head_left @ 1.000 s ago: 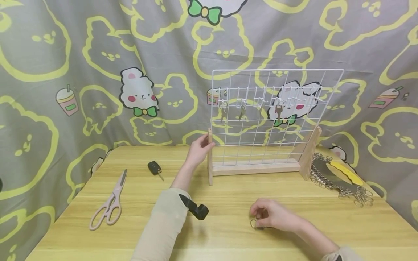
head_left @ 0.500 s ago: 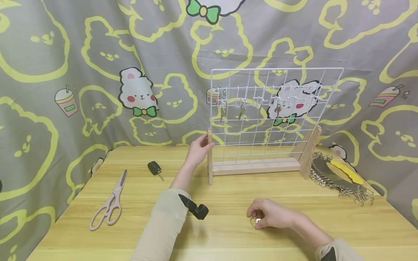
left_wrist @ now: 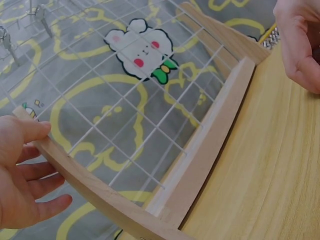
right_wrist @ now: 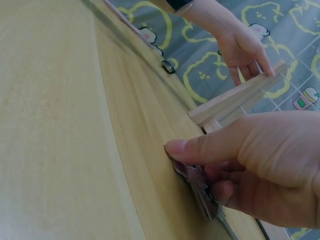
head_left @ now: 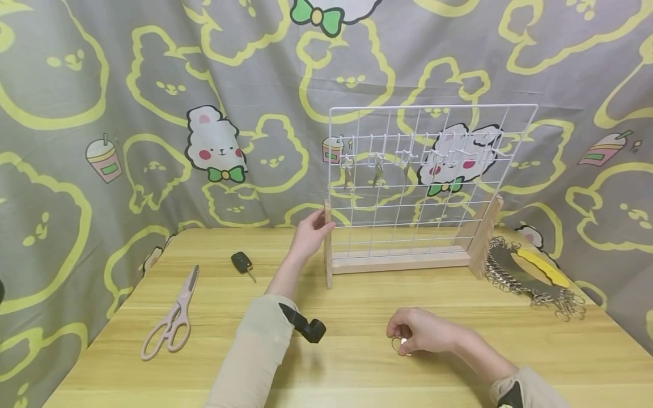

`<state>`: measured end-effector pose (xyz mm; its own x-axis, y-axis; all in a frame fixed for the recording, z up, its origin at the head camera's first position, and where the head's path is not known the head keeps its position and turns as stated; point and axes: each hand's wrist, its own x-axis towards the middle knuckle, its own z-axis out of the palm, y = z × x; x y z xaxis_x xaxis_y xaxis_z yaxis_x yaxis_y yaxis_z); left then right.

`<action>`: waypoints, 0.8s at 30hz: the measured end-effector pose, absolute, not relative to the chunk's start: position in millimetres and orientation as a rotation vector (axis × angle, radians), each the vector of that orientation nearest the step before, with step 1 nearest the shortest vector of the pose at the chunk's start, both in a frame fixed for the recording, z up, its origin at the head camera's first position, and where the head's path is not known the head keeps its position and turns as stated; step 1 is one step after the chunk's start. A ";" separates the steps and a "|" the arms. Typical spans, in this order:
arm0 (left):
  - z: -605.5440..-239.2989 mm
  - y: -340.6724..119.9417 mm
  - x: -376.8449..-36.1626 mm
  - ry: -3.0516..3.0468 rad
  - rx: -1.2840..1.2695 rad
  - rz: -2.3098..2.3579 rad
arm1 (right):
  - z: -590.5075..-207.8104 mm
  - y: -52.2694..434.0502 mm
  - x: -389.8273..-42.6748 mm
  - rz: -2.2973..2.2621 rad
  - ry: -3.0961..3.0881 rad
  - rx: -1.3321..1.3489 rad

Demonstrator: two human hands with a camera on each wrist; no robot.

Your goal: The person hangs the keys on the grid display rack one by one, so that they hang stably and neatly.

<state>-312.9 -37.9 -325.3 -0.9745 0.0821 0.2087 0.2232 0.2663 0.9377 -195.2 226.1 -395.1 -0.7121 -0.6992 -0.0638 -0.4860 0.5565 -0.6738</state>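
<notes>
Key on a metal ring lies on the wooden worktop, near its front edge and right of the middle, under the right hand. The right hand pinches it: in the right wrist view the thumb lies flat along the top of the key and the curled fingers close under it, pressing it against the worktop. In the head view only the ring and a small bright part of the key peek out below the knuckles.

The left hand reaches forward to the rack, a white wire grid standing in a wooden base. Its thumb rests over the top of the left wooden post and its fingers lie loosely spread, nearly straight, behind the post, steadying it rather than gripping it tight. Several keys hang from hooks in the upper rows of the grid.

To the left on the worktop lie pink scissors and, further back, a black car key, both well apart from either hand. At the right end of the rack sits a heap of metal rings with a yellow piece on it. A patterned grey and yellow cloth hangs behind everything.
</notes>
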 end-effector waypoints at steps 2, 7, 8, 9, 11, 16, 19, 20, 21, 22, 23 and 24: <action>-325.4 -38.0 -313.3 -2.402 -0.293 -1.809 | -394.7 225.9 -195.4 -0.920 2.471 -0.968; -325.9 -38.0 -313.6 -2.399 -0.299 -1.808 | -395.3 227.3 -196.2 -0.943 2.450 -0.978; -325.9 -38.0 -313.4 -2.399 -0.298 -1.809 | -395.5 227.7 -196.3 -0.952 2.445 -0.983; -325.9 -38.1 -313.2 -2.399 -0.299 -1.809 | -395.8 228.2 -196.5 -0.958 2.443 -0.992; -325.7 -38.2 -312.5 -2.398 -0.296 -1.812 | -396.5 229.0 -196.8 -0.970 2.445 -1.007; -325.1 -38.1 -311.8 -2.394 -0.301 -1.814 | -397.1 229.8 -197.9 -1.017 2.439 -0.984; -325.1 -38.0 -312.2 -2.399 -0.298 -1.812 | -397.8 230.7 -198.6 -1.054 2.425 -0.938; -325.1 -37.9 -312.4 -2.399 -0.299 -1.812 | -398.2 231.2 -198.9 -1.068 2.420 -0.923; -325.1 -37.8 -312.5 -2.400 -0.297 -1.812 | -398.7 231.8 -199.2 -1.083 2.414 -0.907; -325.1 -37.8 -312.5 -2.401 -0.296 -1.811 | -399.3 232.5 -199.5 -1.097 2.410 -0.894; -325.1 -37.8 -312.4 -2.401 -0.296 -1.812 | -399.7 233.4 -199.7 -1.110 2.405 -0.885; -325.1 -37.8 -312.3 -2.401 -0.296 -1.812 | -399.9 234.3 -199.9 -1.131 2.390 -0.871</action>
